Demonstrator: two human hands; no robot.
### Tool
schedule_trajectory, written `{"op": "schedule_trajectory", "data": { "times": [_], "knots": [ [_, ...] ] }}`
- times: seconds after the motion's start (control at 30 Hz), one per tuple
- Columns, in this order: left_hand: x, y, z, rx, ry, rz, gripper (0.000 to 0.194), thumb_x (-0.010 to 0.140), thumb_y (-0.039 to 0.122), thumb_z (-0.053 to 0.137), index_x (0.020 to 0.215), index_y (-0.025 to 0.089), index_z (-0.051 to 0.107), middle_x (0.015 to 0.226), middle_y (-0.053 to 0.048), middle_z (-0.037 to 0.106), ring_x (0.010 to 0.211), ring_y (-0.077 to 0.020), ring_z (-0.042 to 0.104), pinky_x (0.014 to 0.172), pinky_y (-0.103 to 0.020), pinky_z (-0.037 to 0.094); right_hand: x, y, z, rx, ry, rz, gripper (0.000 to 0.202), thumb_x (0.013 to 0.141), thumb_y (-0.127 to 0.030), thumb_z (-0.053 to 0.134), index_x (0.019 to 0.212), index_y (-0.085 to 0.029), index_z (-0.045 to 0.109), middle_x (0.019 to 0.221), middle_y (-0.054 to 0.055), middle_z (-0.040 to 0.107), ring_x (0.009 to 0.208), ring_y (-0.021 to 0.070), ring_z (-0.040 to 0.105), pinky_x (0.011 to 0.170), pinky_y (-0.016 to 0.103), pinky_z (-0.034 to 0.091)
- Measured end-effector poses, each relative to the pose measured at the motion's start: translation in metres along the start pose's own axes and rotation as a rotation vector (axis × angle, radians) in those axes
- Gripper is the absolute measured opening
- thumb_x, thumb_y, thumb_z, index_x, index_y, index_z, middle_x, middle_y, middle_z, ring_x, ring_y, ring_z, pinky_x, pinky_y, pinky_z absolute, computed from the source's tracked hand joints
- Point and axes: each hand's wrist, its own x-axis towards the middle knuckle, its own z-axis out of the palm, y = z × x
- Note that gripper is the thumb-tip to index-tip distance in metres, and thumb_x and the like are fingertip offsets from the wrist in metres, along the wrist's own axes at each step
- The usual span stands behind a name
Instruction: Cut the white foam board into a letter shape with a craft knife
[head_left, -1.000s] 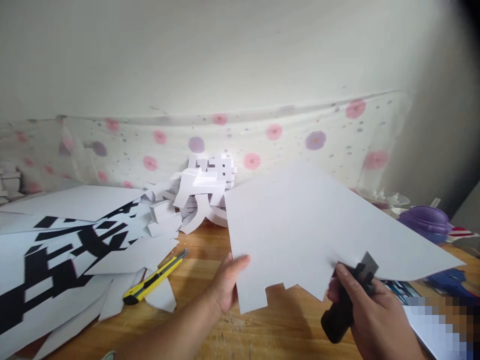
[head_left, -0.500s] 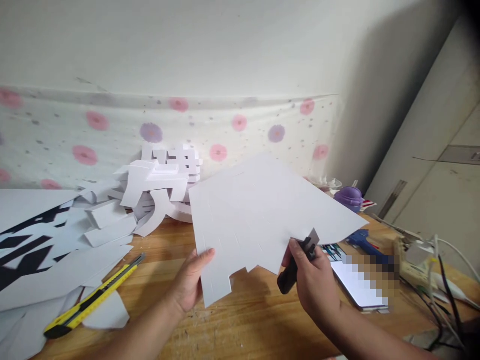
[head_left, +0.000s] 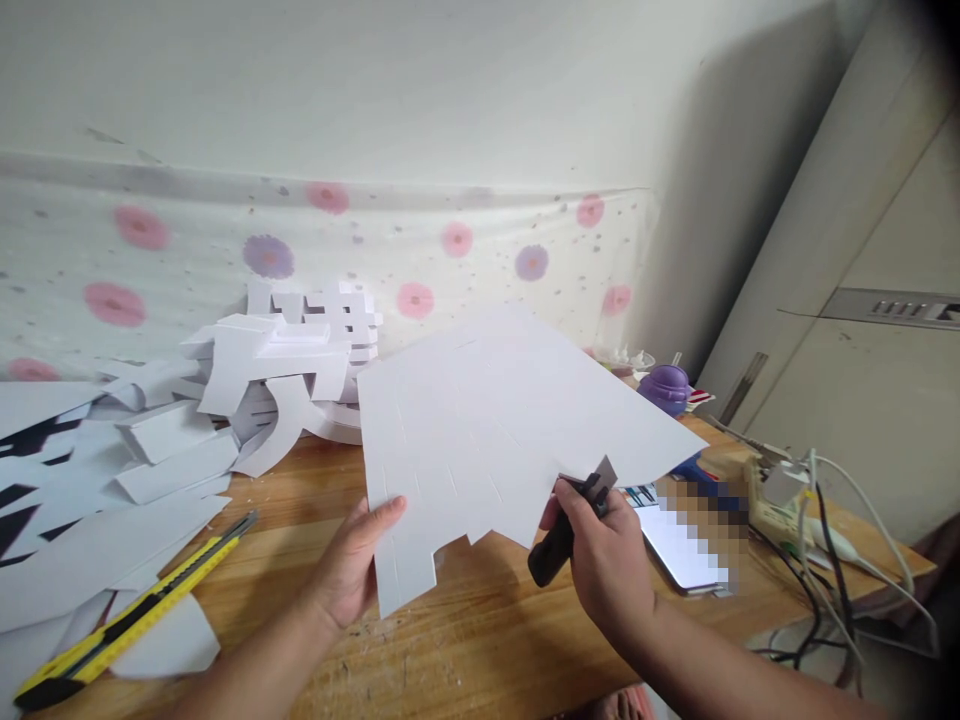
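A large white foam board sheet (head_left: 465, 430) with a notched lower edge and faint scored lines is held tilted above the wooden table. My left hand (head_left: 356, 555) grips its lower left corner, thumb on top and fingers hidden underneath. My right hand (head_left: 607, 545) is closed around a black utility knife (head_left: 555, 545), whose blade points up and away from me. The right fingers are close against the sheet's near right edge; whether they also pinch it I cannot tell. A yellow utility knife (head_left: 142, 610) lies at the left on white scraps.
White cut-out letter shapes (head_left: 277, 350) are piled at the back left, beside sheets with black areas (head_left: 30, 500). On the right are a phone-like white-screened device (head_left: 682, 545), a blue tool (head_left: 705, 475), a purple container (head_left: 666, 388) and a power strip with cables (head_left: 780, 495).
The whole scene has shifted left in view as the camera turned slightly right. Both hands keep their hold, and the sheet's pose is nearly the same.
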Motion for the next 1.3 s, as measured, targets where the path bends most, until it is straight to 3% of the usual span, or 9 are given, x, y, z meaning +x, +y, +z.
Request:
{"op": "schedule_trajectory", "data": {
  "times": [0.17,0.4,0.6,0.7,0.8,0.93,1.03,1.13,1.3],
  "knots": [
    [0.002,-0.002,0.002,-0.046,0.018,0.009,0.049,0.070,0.029,0.082,0.114,0.017,0.065,0.104,-0.012,0.075,0.100,-0.0328,0.070,0.082,-0.039,0.058,0.002,-0.001,0.000,-0.006,0.044,-0.019,0.037,0.082,-0.043,0.060,0.053,-0.020,0.054,0.048,0.000,0.057,0.047,0.0151,0.054,0.052,0.027,0.045],
    [0.002,-0.004,0.002,-0.037,0.015,-0.018,0.051,0.065,0.030,0.086,0.110,0.016,0.067,0.103,-0.013,0.076,0.101,-0.0350,0.069,0.082,-0.041,0.059,0.006,-0.004,0.005,-0.020,0.125,-0.017,0.031,0.078,-0.033,0.059,0.050,-0.021,0.052,0.047,-0.001,0.054,0.047,0.0138,0.050,0.050,0.026,0.041],
    [0.003,-0.002,-0.002,-0.021,0.034,-0.036,0.055,0.064,0.030,0.086,0.114,0.016,0.066,0.104,-0.013,0.075,0.094,-0.0344,0.072,0.077,-0.041,0.060,0.007,-0.004,0.005,-0.044,0.074,-0.013,0.034,0.081,-0.038,0.056,0.051,-0.021,0.053,0.049,0.000,0.055,0.049,0.0146,0.050,0.053,0.027,0.042],
    [0.004,0.001,-0.002,-0.031,0.070,-0.057,0.056,0.062,0.029,0.086,0.113,0.016,0.067,0.101,-0.012,0.076,0.092,-0.0344,0.072,0.073,-0.040,0.061,0.004,-0.004,-0.001,-0.077,-0.069,-0.002,0.038,0.082,-0.039,0.056,0.049,-0.020,0.052,0.048,0.000,0.053,0.049,0.0134,0.048,0.052,0.026,0.040],
    [0.004,0.004,-0.001,-0.035,0.111,-0.059,0.058,0.060,0.027,0.087,0.114,0.016,0.067,0.099,-0.011,0.077,0.090,-0.0345,0.073,0.071,-0.040,0.062,-0.004,-0.006,-0.016,-0.090,-0.300,0.028,0.033,0.077,-0.042,0.063,0.055,-0.020,0.052,0.047,-0.002,0.049,0.047,0.0124,0.046,0.047,0.024,0.036],
    [0.005,0.009,-0.003,-0.010,0.147,-0.046,0.061,0.059,0.024,0.086,0.116,0.017,0.066,0.098,-0.010,0.077,0.090,-0.0348,0.073,0.073,-0.041,0.062,-0.019,-0.012,-0.047,-0.263,-0.707,-0.048,0.032,0.074,-0.042,0.071,0.062,-0.019,0.052,0.055,-0.003,0.048,0.052,0.0103,0.042,0.048,0.022,0.032],
    [0.008,0.014,-0.008,0.051,0.163,-0.018,0.061,0.058,0.025,0.084,0.115,0.015,0.066,0.097,-0.011,0.077,0.087,-0.0356,0.073,0.071,-0.042,0.062,-0.028,-0.024,-0.073,-0.370,-0.834,-0.105,0.025,0.079,-0.036,0.068,0.067,-0.018,0.055,0.064,0.000,0.054,0.060,0.0115,0.046,0.054,0.023,0.035],
    [0.009,0.022,-0.011,0.105,0.194,0.014,0.062,0.055,0.025,0.085,0.113,0.015,0.067,0.093,-0.010,0.078,0.084,-0.0360,0.074,0.068,-0.042,0.063,-0.025,-0.036,-0.099,-0.334,-0.691,-0.069,0.017,0.081,-0.031,0.066,0.074,-0.019,0.057,0.069,-0.001,0.055,0.062,0.0113,0.048,0.057,0.023,0.039],
    [-0.008,0.042,-0.011,0.189,0.278,0.041,0.072,0.050,0.022,0.086,0.118,0.020,0.064,0.088,-0.006,0.078,0.081,-0.0356,0.074,0.062,-0.040,0.064,-0.001,-0.039,-0.147,-0.163,-0.162,0.025,0.030,0.072,-0.040,0.078,0.075,-0.018,0.058,0.057,-0.005,0.052,0.045,0.0077,0.043,0.043,0.020,0.033]
  ]
}}
